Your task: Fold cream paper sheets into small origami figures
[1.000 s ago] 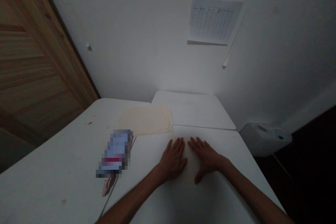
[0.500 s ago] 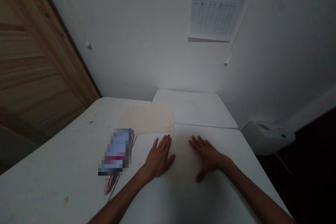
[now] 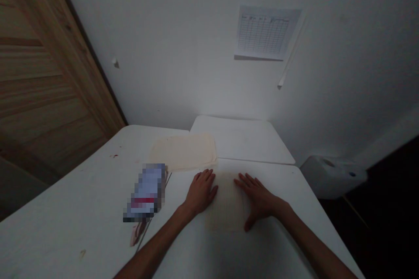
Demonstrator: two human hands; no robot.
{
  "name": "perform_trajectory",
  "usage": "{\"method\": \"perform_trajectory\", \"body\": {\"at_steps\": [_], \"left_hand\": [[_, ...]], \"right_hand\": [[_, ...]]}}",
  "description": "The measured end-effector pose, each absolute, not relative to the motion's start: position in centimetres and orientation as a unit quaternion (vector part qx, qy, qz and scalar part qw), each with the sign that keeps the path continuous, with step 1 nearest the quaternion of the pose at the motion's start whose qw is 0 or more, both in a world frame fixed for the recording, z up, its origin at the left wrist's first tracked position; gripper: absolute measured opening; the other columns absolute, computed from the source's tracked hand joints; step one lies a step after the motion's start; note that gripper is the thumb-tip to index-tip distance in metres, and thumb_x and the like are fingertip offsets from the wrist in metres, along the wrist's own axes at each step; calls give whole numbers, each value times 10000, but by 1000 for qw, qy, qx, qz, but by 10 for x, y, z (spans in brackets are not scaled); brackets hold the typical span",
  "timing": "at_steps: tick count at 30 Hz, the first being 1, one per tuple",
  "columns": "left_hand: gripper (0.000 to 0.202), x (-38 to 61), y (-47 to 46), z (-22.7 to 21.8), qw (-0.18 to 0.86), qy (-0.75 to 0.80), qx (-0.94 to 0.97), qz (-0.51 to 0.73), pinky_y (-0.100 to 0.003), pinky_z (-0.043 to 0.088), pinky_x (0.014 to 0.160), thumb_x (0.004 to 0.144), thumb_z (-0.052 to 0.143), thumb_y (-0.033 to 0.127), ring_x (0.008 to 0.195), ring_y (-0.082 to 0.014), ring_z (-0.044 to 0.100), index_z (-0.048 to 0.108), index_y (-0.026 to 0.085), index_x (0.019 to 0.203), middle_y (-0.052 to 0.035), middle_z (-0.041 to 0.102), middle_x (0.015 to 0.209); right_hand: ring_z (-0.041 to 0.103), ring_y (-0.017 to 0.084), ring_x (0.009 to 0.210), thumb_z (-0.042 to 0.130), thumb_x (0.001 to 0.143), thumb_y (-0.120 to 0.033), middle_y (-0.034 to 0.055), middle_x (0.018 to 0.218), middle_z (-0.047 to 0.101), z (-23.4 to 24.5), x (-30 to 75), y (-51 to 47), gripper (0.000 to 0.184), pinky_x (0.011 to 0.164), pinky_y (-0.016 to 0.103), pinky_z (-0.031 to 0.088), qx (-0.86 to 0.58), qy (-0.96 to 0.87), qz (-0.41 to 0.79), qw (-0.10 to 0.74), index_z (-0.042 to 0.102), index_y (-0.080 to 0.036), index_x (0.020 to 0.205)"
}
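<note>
A thin cream cloth-like sheet [image 3: 227,205], faintly lined and roughly rectangular, lies flat on the white table [image 3: 183,253] in front of me. My left hand [image 3: 201,191] rests at its left edge, fingers pointing away and a little bent, thumb apart. On the opposite edge lies my right hand [image 3: 257,196], its fingers and thumb spread wide. Neither hand grips anything. Beyond my left hand, a small stack of similar cream sheets [image 3: 183,151] with rounded corners lies flat.
Left of my left arm lies a blurred-out flat object [image 3: 145,192] on a pinkish item [image 3: 139,232]. A white board [image 3: 244,139] lies against the wall at the back. A printed chart [image 3: 266,32] hangs above. Beyond the table's right edge stands a white container [image 3: 330,176].
My left hand's fingers have drawn in and bent slightly at the sheet's left edge. My right hand stays nearly in place. The camera view has tilted up a little.
</note>
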State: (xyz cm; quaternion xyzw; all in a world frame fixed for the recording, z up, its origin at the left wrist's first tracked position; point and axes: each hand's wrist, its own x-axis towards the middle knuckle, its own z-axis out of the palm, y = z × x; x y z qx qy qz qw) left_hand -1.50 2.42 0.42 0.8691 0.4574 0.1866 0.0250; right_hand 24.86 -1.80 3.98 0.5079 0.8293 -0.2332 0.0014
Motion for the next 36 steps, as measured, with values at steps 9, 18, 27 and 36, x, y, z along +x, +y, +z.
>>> {"method": "perform_trajectory", "body": {"at_steps": [9, 18, 27, 36], "left_hand": [[363, -16, 20, 2, 23, 451, 868, 204, -465, 284, 1073, 907, 483, 299, 1289, -285, 396, 519, 143, 1233, -151, 483, 1363], [457, -16, 22, -2, 51, 437, 862, 254, -436, 327, 1045, 874, 523, 260, 1204, -268, 457, 447, 144, 1310, -133, 536, 1279], [587, -21, 28, -6, 240, 456, 774, 368, -321, 453, 744, 819, 563, 218, 793, -181, 555, 369, 199, 1372, -37, 594, 915], [399, -17, 36, 3, 502, 436, 604, 439, -204, 372, 534, 689, 729, 389, 558, -90, 487, 641, 127, 978, 13, 570, 684]], "right_hand": [[504, 251, 1199, 565, 843, -450, 116, 1292, 569, 22, 246, -23, 512, 1040, 417, 362, 591, 751, -164, -244, 547, -192, 1285], [650, 231, 875, 657, 728, -291, 83, 1068, 672, 10, 213, -2, 490, 819, 380, 517, 641, 646, -215, -354, 581, -198, 1203], [665, 166, 709, 696, 632, -216, 48, 1011, 650, 4, 207, 2, 575, 696, 336, 563, 585, 526, -355, -505, 530, -213, 1183], [675, 206, 792, 788, 611, -405, 48, 840, 699, 4, 225, 4, 557, 800, 391, 548, 545, 437, -356, -620, 608, -174, 1085]]}}
